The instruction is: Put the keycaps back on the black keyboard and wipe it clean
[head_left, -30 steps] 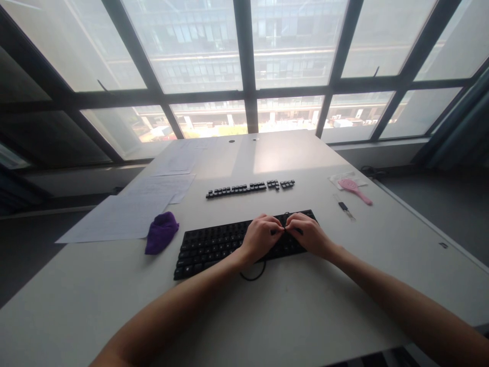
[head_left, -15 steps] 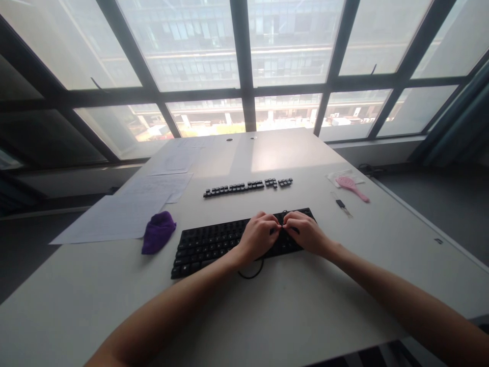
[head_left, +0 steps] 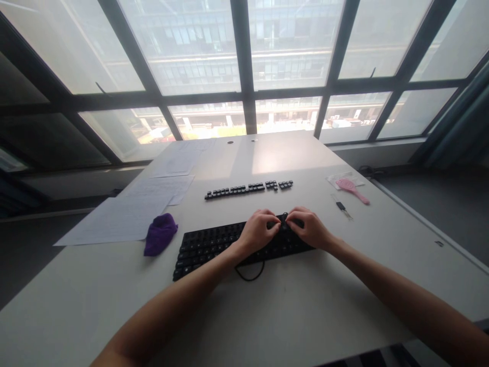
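A black keyboard (head_left: 214, 243) lies across the white table (head_left: 290, 316) in front of me. My left hand (head_left: 257, 230) and my right hand (head_left: 308, 227) rest on its right half, fingers curled and fingertips almost meeting over a small dark thing at the keyboard's far edge. What they pinch is too small to name. A black cable loop (head_left: 250, 274) shows under my left wrist. Beyond the keyboard a row of loose black keycaps (head_left: 248, 188) lies in a line.
A purple cloth (head_left: 159, 233) sits left of the keyboard, with paper sheets (head_left: 126, 214) behind it. At the right lie a pink brush (head_left: 353, 188) and a small dark tool (head_left: 342, 206). Large windows rise past the table's far edge.
Both hands have shifted slightly farther up the keyboard toward its far edge, staying close together. The camera view has tilted a little.
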Motion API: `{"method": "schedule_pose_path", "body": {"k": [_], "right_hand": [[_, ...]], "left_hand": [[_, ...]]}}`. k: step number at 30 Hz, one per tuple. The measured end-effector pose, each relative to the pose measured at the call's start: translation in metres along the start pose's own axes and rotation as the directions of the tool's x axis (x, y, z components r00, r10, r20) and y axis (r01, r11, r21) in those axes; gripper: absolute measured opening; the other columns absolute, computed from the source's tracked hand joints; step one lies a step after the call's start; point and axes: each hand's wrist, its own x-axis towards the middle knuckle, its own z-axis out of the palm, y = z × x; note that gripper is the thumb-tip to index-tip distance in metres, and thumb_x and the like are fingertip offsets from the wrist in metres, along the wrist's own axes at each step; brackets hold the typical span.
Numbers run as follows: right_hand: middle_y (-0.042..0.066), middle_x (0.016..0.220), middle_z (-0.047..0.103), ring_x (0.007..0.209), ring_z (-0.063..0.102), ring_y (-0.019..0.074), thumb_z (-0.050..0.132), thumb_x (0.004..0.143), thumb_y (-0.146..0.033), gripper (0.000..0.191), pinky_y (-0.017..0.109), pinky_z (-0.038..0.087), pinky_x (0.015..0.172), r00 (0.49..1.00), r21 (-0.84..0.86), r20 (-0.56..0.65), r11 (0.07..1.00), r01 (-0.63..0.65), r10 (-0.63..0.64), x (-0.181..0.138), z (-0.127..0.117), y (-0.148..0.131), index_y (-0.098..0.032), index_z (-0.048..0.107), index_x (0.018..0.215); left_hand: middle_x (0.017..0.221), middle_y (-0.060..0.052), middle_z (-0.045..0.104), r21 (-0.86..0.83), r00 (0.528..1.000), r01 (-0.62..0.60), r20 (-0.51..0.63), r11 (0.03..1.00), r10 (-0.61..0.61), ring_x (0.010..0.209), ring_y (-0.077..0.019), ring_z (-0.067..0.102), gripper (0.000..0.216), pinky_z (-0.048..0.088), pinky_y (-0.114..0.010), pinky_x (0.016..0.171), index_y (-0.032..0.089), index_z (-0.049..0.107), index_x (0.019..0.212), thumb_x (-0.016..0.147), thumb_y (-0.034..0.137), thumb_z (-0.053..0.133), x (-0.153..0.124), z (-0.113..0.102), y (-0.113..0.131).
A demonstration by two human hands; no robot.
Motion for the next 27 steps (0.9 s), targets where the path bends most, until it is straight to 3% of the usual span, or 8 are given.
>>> {"method": "schedule_pose_path", "body": {"k": [3, 5, 11, 17, 22, 27], "right_hand": [[0.006, 0.094, 0.07, 0.087, 0.063, 0.0214, 0.06, 0.09, -0.018, 0.015, 0.037, 0.051, 0.085, 0.992, -0.114, -0.099, 0.99, -0.083, 0.071, 0.029, -0.011, 0.025, -0.021, 0.073, 0.096], [0.007, 0.099, 0.07, 0.089, 0.063, 0.0223, 0.062, 0.089, -0.017, 0.018, 0.037, 0.049, 0.088, 0.99, -0.229, -0.103, 0.966, -0.121, 0.099, 0.054, -0.014, 0.046, -0.02, 0.074, 0.101], [0.011, 0.107, 0.069, 0.103, 0.058, 0.0257, 0.06, 0.093, -0.018, 0.019, 0.036, 0.042, 0.089, 0.979, -0.554, 0.049, 0.821, -0.137, 0.196, 0.109, 0.005, 0.083, -0.02, 0.077, 0.101], [0.014, 0.104, 0.067, 0.102, 0.054, 0.0274, 0.052, 0.096, -0.017, 0.025, 0.038, 0.036, 0.087, 0.967, -0.648, 0.159, 0.76, -0.049, 0.198, 0.121, 0.017, 0.087, -0.017, 0.078, 0.094], [0.016, 0.106, 0.066, 0.104, 0.051, 0.0281, 0.05, 0.096, -0.016, 0.028, 0.039, 0.035, 0.087, 0.964, -0.652, 0.192, 0.758, -0.014, 0.183, 0.123, 0.016, 0.091, -0.016, 0.078, 0.09], [0.013, 0.102, 0.07, 0.101, 0.052, 0.0266, 0.053, 0.095, -0.014, 0.025, 0.037, 0.035, 0.086, 0.965, -0.598, 0.247, 0.797, 0.078, 0.091, 0.12, 0.017, 0.091, -0.017, 0.076, 0.086]], "left_hand": [[0.101, -0.005, 0.074, 0.044, 0.996, 0.078, -0.053, 0.996, -0.075, 0.094, -0.0207, 0.065, 0.021, 0.051, -0.034, 0.093, 0.021, 0.077, 0.106, 0.087, 0.024, 0.068, 0.035, -0.008, -0.013], [0.103, -0.006, 0.074, 0.132, 0.993, 0.114, -0.053, 0.985, -0.108, 0.096, -0.0215, 0.065, 0.024, 0.05, -0.034, 0.094, 0.021, 0.077, 0.109, 0.087, 0.023, 0.068, 0.063, -0.009, -0.023], [0.108, -0.009, 0.072, 0.351, 0.974, 0.222, -0.04, 0.91, -0.222, 0.106, -0.0262, 0.06, 0.019, 0.05, -0.036, 0.091, 0.023, 0.08, 0.103, 0.091, 0.024, 0.066, 0.123, 0.012, -0.047], [0.105, -0.012, 0.07, 0.395, 0.977, 0.202, -0.023, 0.896, -0.21, 0.109, -0.0289, 0.054, 0.019, 0.048, -0.039, 0.093, 0.021, 0.081, 0.097, 0.092, 0.023, 0.062, 0.136, 0.033, -0.058], [0.103, -0.012, 0.07, 0.394, 0.979, 0.191, -0.006, 0.899, -0.206, 0.109, -0.0298, 0.052, 0.02, 0.047, -0.039, 0.092, 0.02, 0.081, 0.088, 0.09, 0.023, 0.061, 0.137, 0.035, -0.062], [0.101, -0.011, 0.074, 0.357, 0.979, 0.18, 0.023, 0.916, -0.201, 0.108, -0.028, 0.055, 0.02, 0.047, -0.038, 0.096, 0.019, 0.081, 0.087, 0.09, 0.02, 0.061, 0.134, 0.033, -0.062]]}}
